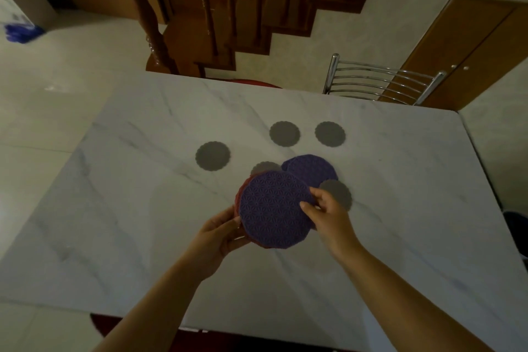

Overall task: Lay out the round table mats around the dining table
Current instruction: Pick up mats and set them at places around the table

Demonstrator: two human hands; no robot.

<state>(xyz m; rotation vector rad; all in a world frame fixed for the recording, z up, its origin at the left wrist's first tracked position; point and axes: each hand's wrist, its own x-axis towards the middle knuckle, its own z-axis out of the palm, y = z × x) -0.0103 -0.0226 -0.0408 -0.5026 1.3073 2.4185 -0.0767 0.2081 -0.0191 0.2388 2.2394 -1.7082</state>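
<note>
I hold a small stack of round patterned mats over the white marble dining table (143,208). The top purple mat (274,208) faces me, with a reddish mat edge (242,194) showing beneath it on the left. My left hand (221,233) supports the stack from below at its left edge. My right hand (325,208) pinches the top purple mat's right rim. Another purple mat (313,170) lies behind the stack, partly hidden; I cannot tell if it rests on the table.
Several small grey scalloped coasters lie mid-table: one at the left (213,156), two farther back (284,134) (330,134), others partly hidden by the mats. A metal chair (383,81) stands at the far edge, with a wooden staircase (228,23) beyond.
</note>
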